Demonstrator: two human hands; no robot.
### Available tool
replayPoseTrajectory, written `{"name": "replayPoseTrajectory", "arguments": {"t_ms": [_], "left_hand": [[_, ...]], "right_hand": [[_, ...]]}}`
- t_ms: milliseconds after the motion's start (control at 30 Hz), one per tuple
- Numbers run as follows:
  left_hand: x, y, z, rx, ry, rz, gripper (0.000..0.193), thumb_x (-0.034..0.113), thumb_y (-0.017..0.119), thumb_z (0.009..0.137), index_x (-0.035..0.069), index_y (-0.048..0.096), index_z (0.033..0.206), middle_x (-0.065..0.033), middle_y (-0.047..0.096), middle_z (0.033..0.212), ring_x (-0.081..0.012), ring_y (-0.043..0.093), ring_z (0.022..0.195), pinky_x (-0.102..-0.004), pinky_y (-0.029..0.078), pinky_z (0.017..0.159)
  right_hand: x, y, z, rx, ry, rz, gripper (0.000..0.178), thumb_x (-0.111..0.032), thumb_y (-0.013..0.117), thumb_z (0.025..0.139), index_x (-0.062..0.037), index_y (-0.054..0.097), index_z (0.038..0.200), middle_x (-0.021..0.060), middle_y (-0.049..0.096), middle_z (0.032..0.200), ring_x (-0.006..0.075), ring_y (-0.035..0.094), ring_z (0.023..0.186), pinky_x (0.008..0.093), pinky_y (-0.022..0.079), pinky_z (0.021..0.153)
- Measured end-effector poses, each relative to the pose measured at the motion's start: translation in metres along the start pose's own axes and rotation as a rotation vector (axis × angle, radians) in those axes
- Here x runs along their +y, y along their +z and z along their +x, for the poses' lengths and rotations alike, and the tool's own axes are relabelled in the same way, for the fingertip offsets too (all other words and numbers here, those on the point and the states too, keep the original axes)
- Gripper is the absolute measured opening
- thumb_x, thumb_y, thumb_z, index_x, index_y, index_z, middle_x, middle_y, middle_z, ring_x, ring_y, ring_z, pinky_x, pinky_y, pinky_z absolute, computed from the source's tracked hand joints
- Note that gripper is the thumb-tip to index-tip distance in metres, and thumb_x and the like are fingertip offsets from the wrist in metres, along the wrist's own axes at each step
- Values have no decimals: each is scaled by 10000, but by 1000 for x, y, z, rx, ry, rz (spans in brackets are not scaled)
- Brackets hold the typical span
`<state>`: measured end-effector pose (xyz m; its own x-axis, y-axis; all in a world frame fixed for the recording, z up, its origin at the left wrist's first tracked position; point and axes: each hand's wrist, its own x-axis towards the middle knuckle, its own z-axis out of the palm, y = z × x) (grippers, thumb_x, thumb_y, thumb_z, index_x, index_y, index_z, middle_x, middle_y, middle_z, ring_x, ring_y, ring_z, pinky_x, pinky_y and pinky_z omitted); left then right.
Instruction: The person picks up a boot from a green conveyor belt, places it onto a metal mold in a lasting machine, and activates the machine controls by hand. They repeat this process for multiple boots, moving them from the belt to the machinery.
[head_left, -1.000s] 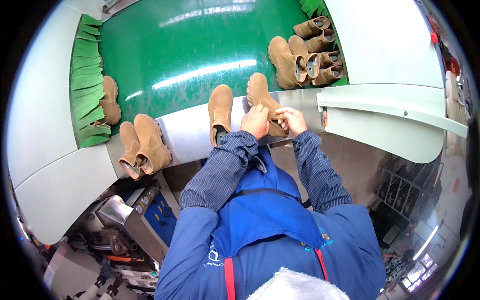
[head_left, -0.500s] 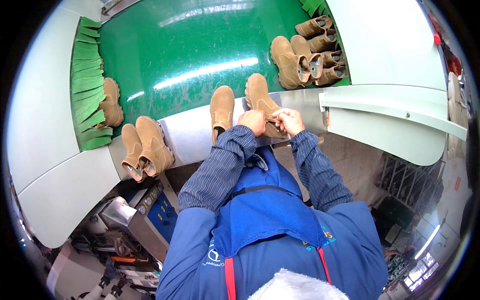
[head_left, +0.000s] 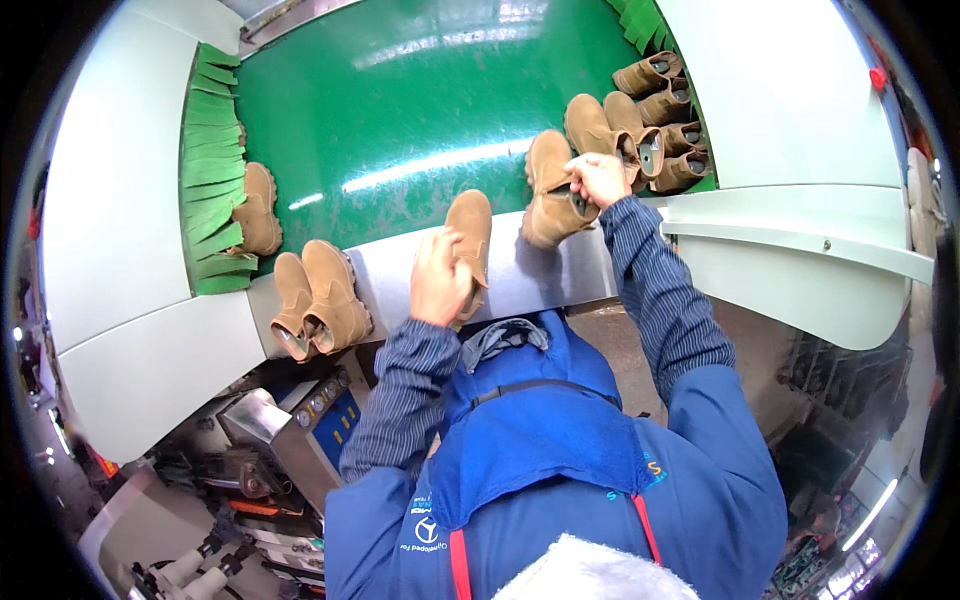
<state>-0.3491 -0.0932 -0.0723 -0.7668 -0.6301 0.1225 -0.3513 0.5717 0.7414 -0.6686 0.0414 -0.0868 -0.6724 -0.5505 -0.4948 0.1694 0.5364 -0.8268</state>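
My right hand [head_left: 600, 181] grips a tan suede boot [head_left: 547, 172] at its top opening, with the fingers pinched at the rim. That boot is tilted at the belt's near edge, beside the standing boots on the right. My left hand [head_left: 440, 279] is curled against the shaft of a second tan boot [head_left: 474, 222], which points away from me on the metal ledge [head_left: 393, 286]. The hand covers part of this shaft, so the thumb's full contact is hidden.
A pair of tan boots [head_left: 334, 294] stands left on the ledge. Several more boots [head_left: 588, 122] crowd the belt's right end. Another boot [head_left: 257, 210] sits by the green strip curtain [head_left: 212, 170]. The green belt [head_left: 400, 120] lies between pale side panels [head_left: 790, 110].
My left hand has left the right-hand boot and moved left to the other boot. My right hand has shifted its boot a little away from me and tilted it.
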Motion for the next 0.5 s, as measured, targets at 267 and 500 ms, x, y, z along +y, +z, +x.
{"name": "replayPoseTrajectory", "arguments": {"t_ms": [267,500], "left_hand": [[-30,28,-58,-238,-531,33,390,197,624,914,33,640,1267,-258,689,1165,-446,648,1125,-485,512,958],[-58,41,42,-94,-408,170,370,356,569,982,40,735,1078,-260,719,991,-456,692,962,-522,530,846]], "right_hand": [[35,0,32,164,-116,-314,214,-165,624,863,-106,800,968,173,768,1018,312,736,996,401,564,928],[119,-3,-85,40,-242,-359,296,-207,646,859,-77,746,1105,157,729,902,297,707,851,402,570,809]]}}
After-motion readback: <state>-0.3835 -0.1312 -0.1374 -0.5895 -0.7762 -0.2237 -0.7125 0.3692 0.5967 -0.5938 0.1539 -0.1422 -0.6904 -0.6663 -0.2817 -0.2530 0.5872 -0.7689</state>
